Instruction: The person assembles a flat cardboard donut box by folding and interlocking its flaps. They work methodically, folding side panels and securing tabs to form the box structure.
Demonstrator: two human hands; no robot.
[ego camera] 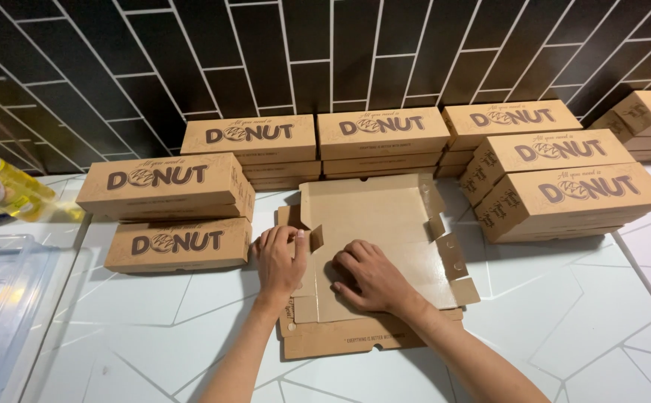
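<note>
Pressing flat carton (385, 224), both hands (280, 261) hemmed by stacked boxes (165, 183).

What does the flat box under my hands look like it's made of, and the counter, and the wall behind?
Flat box: brown matte cardboard, creased and die-cut. Counter: apparently white smooth tile or stone, thin grey joints. Wall: black glossy tiles, probably ceramic, pale grout.

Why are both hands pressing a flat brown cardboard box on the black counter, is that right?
Not quite: the counter is white with thin lines; only the wall tiles behind are black. The head view shows the left hand and right hand on the flat brown cardboard box.
</note>
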